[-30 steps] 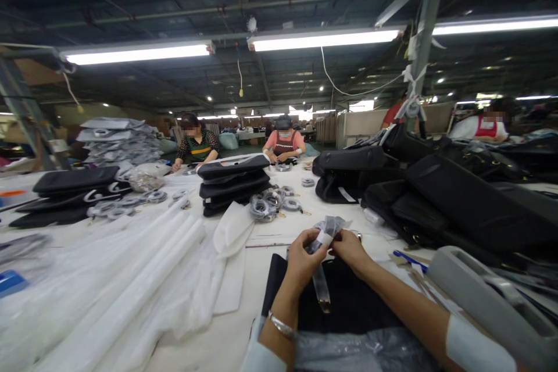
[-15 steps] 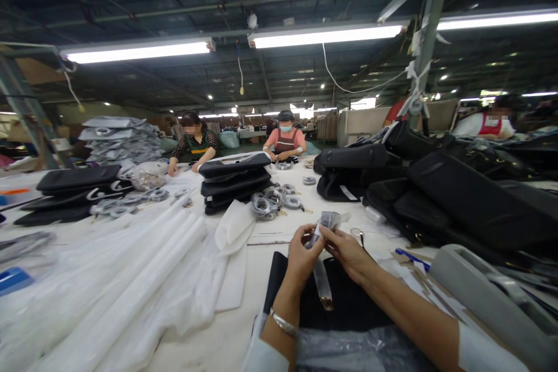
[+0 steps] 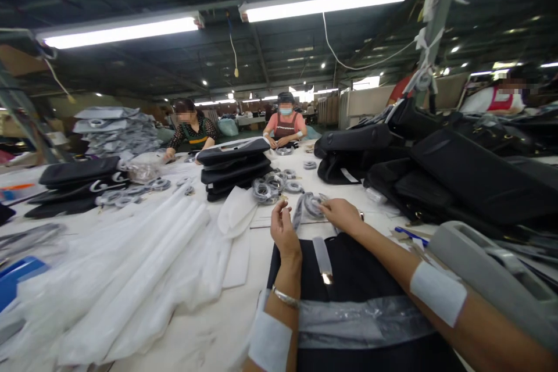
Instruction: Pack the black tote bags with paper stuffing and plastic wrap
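Observation:
A coiled strap (image 3: 313,204) in grey wrapping is pinched at its right side by the fingers of my right hand (image 3: 344,215). To its left, my left hand (image 3: 286,232) is raised with its fingers partly bent and apart, and I see nothing held in it. Below both hands lies a black bag (image 3: 349,273), flat on the table, with a band of clear plastic (image 3: 361,322) across it. A pale wrapped tab (image 3: 322,256) with a gold-coloured metal end lies on the bag's upper part.
White plastic sheeting (image 3: 143,279) spreads over the table at left. Stacked black bags (image 3: 235,168) and more coiled straps (image 3: 265,189) stand ahead. Black bags (image 3: 475,186) and a grey plastic tool (image 3: 488,279) are at right. Two co-workers (image 3: 285,125) (image 3: 192,128) are across the table.
My hands have moved apart; earlier both were together on a grey-wrapped piece. My left hand has come off it, and the coil now shows in my right hand, farther from the bag.

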The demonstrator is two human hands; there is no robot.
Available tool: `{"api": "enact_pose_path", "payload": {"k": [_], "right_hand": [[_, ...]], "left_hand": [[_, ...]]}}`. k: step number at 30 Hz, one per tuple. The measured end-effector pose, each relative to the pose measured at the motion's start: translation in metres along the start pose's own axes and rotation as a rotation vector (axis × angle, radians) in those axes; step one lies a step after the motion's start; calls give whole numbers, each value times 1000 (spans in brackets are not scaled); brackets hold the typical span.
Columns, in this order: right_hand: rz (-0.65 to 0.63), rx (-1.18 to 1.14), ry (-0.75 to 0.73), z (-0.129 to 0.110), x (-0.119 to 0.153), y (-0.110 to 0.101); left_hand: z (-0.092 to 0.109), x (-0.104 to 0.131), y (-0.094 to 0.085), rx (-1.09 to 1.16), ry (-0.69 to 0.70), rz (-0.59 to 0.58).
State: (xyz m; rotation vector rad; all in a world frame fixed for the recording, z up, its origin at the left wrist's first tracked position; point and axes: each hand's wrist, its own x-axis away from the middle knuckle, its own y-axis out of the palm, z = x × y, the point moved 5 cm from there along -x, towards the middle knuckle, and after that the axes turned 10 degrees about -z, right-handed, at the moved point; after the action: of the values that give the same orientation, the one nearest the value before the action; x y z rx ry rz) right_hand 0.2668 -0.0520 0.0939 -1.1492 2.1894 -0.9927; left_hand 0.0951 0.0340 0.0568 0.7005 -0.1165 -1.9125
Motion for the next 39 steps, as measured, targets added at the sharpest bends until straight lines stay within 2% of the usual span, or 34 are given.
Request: {"api": "enact_pose_path", "payload": {"k": [4, 6, 9, 13, 16, 20, 22, 24, 26, 28, 30, 34, 39], "right_hand": [[-112, 139, -58, -7, -6, 26], [-123, 148, -89, -7, -10, 38], [-52, 130, -107, 0, -8, 43], [80, 149, -147, 1, 9, 34], [103, 184, -249, -21, 25, 38], [113, 234, -500, -61, 43, 52], [153, 208, -531, -65, 46, 49], [217, 108, -445, -51, 41, 36], [266, -8, -304, -26, 32, 20], [254, -60, -187, 0, 21, 10], [202, -55, -133, 18, 10, 9], [58, -28, -161, 28, -3, 27], [-140, 19, -171, 27, -3, 44]], "left_hand": [[5, 1, -2, 13, 0, 44], [6, 2, -3, 28, -6, 72], [8, 2, -3, 57, -18, 100], [9, 3, -1, 44, -32, 94], [10, 4, 0, 10, -10, 83], [6, 1, -3, 0, -26, 93], [2, 0, -5, -1, -68, 106], [-5, -1, -4, -23, -142, 75], [-14, 0, 1, -64, -253, -19], [-20, 3, 9, -106, -327, -125], [-19, 4, 14, -126, -309, -179], [-6, 3, 13, -72, -183, -111], [8, 1, 6, -21, -85, -9]]}}
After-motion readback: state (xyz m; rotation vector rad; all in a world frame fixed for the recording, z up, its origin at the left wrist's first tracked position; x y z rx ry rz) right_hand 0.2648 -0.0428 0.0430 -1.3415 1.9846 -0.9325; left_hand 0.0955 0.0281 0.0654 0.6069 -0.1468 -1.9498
